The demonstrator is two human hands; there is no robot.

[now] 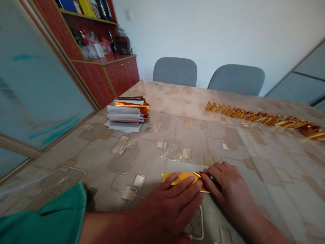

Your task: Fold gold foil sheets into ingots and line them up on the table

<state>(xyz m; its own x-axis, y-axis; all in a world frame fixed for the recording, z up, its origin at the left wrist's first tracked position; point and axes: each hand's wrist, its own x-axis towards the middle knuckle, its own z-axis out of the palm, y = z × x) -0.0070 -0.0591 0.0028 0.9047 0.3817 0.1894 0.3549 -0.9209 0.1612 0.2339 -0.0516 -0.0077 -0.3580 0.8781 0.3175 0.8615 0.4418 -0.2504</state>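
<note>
A folded strip of shiny gold foil paper [181,178] lies on the table at the front, with a pale patch [184,166] just behind it. My left hand [172,203] rests flat over the strip, its fingers stretched out and pressing it to the tabletop. At the strip's right end, my right hand [228,186] has its fingers curled, thumb and fingers pinching the foil where it folds. Part of the strip is hidden under both hands.
A stack of folded white and gold paper [125,117] sits at the back left. A long row of folded gold foil pieces [261,117] runs along the right. Two grey chairs [175,71] stand behind the patterned table [152,159]. A small scrap [122,151] lies left of centre.
</note>
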